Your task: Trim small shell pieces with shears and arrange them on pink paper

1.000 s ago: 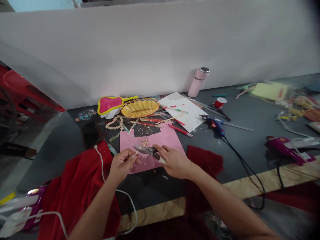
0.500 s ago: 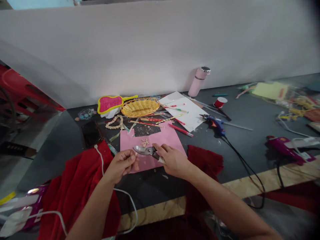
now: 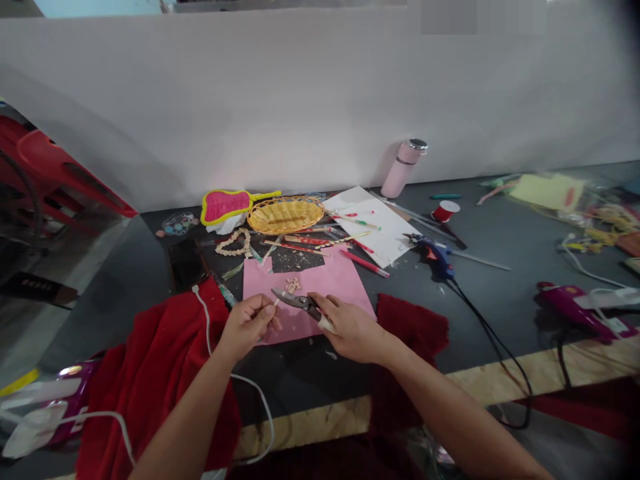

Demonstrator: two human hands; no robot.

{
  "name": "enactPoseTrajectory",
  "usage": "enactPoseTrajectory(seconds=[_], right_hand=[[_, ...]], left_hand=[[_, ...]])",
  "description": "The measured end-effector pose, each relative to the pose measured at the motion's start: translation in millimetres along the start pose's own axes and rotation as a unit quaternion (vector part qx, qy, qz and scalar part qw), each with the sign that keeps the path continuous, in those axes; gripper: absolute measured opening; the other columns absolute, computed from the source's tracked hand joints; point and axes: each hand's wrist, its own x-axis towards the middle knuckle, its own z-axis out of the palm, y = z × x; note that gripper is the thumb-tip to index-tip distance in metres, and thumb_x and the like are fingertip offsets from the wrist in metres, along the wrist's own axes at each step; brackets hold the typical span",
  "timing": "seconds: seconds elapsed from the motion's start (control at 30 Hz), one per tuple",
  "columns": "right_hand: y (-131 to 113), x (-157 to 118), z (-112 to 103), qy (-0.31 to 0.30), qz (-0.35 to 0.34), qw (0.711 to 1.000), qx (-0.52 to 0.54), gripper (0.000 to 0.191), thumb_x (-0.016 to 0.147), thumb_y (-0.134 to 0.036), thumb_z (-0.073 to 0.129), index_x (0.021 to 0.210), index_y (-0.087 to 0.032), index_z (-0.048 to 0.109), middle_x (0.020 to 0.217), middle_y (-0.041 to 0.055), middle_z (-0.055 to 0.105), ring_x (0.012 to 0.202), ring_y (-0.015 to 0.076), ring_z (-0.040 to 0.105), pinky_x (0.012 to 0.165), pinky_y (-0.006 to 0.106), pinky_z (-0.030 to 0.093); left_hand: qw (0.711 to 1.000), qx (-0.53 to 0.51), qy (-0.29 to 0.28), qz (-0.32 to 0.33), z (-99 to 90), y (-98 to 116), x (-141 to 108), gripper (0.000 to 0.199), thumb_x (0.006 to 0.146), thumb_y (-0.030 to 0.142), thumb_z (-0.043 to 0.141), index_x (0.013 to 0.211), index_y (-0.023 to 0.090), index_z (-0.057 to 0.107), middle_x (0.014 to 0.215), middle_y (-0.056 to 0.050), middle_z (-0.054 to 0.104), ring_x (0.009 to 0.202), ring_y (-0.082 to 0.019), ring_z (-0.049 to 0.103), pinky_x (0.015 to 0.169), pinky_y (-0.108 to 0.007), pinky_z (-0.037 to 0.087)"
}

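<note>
Plush red cloth [image 3: 165, 353] flanks smooth pink paper [image 3: 347, 283], notched at its far edge; beyond sits an oval woven basket [image 3: 286, 216]; over the paper, the right hand [image 3: 353, 328] grips curved metal pruning shears [image 3: 296, 301], the left hand [image 3: 251, 323] pinches a thin pale stick [image 3: 277, 303] near their blades, and just behind lie tiny pale pieces [image 3: 293, 285]

Pruning shears [image 3: 300, 302] are grey with a whitish grip [image 3: 327, 325], the notched paper [image 3: 345, 290] pink, the wicker basket [image 3: 286, 217] yellow, the cloth [image 3: 167, 353] red.
</note>
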Motion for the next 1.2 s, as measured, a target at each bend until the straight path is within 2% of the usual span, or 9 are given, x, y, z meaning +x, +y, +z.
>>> enactPoseTrajectory(seconds=[0.23,0.33,0.47,0.63,0.73,0.8,0.9,1.03,1.2], right_hand=[[-5,-4,-3,-0.004,-0.051,0.994,0.1,0.051,0.087,-0.023,0.045,0.137,-0.018,0.033,0.124,0.0116,0.054,0.108,0.0225,0.054,0.091,0.036,0.042],[-2,-3,0,0.016,-0.04,0.997,0.064,0.06,0.084,-0.023,0.049,0.14,-0.02,0.028,0.124,0.0118,0.053,0.106,0.0228,0.055,0.088,0.035,0.043],[11,5,0,0.072,0.016,0.997,-0.024,0.059,0.087,-0.029,0.048,0.141,-0.022,0.028,0.121,0.0116,0.054,0.102,0.0227,0.056,0.085,0.033,0.044],[39,13,-9,0.165,0.135,0.971,-0.105,0.058,0.088,-0.046,0.049,0.14,-0.027,0.031,0.125,0.0084,0.053,0.108,0.0242,0.053,0.085,0.033,0.044],[55,14,-14,0.17,0.209,0.951,-0.151,0.064,0.086,-0.052,0.051,0.141,-0.027,0.03,0.126,0.0099,0.053,0.107,0.0262,0.053,0.082,0.035,0.045],[63,16,-15,0.166,0.231,0.944,-0.17,0.062,0.086,-0.054,0.049,0.14,-0.028,0.032,0.126,0.0102,0.052,0.107,0.0265,0.054,0.081,0.035,0.046],[68,18,-13,0.165,0.231,0.94,-0.19,0.059,0.087,-0.055,0.048,0.138,-0.028,0.036,0.123,0.0102,0.054,0.107,0.026,0.053,0.083,0.036,0.044],[66,17,-6,0.175,0.217,0.935,-0.22,0.058,0.087,-0.051,0.05,0.137,-0.023,0.038,0.117,0.011,0.057,0.111,0.0274,0.047,0.089,0.039,0.041],[58,14,-7,0.215,0.183,0.932,-0.228,0.04,0.089,-0.037,0.048,0.127,-0.023,0.05,0.128,0.0108,0.05,0.115,0.0286,0.042,0.092,0.045,0.039]], left_hand=[[0.999,-0.024,0.015,0.017,-1.8,3,1,0.033,0.076,0.046,0.063,0.071,0.014,0.057,0.055,-0.004,0.065,0.035,-0.003,0.032,0.036,-0.017,0.022],[0.999,-0.049,0.014,0.014,-6.4,5,3,0.033,0.076,0.045,0.064,0.068,0.014,0.056,0.054,-0.004,0.063,0.034,-0.003,0.031,0.035,-0.017,0.019],[0.998,-0.051,0.044,0.002,-9.8,8,6,0.029,0.077,0.041,0.065,0.071,0.014,0.056,0.057,-0.003,0.065,0.033,-0.002,0.032,0.035,-0.016,0.018],[0.994,-0.07,0.08,-0.007,-7.0,10,8,0.025,0.077,0.038,0.065,0.076,0.014,0.057,0.059,-0.001,0.063,0.033,-0.001,0.033,0.036,-0.015,0.018],[0.992,-0.09,0.08,-0.025,-4.4,10,8,0.025,0.077,0.037,0.065,0.085,0.014,0.057,0.061,0.0,0.063,0.033,0.0,0.033,0.036,-0.014,0.018],[0.991,-0.102,0.074,-0.035,-2.4,11,7,0.029,0.076,0.036,0.065,0.096,0.016,0.055,0.062,0.0,0.064,0.034,-0.001,0.034,0.037,-0.014,0.018],[0.991,-0.107,0.067,-0.044,1.0,12,5,0.04,0.075,0.033,0.066,0.109,0.019,0.051,0.066,0.0,0.066,0.035,-0.002,0.036,0.037,-0.014,0.019],[0.99,-0.116,0.074,-0.033,3.8,12,4,0.045,0.075,0.033,0.066,0.116,0.019,0.05,0.068,-0.001,0.067,0.036,-0.002,0.035,0.037,-0.014,0.021],[0.983,-0.15,0.1,-0.027,2.7,11,5,0.048,0.072,0.034,0.068,0.115,0.019,0.052,0.067,-0.001,0.066,0.037,-0.003,0.036,0.037,-0.014,0.02]])
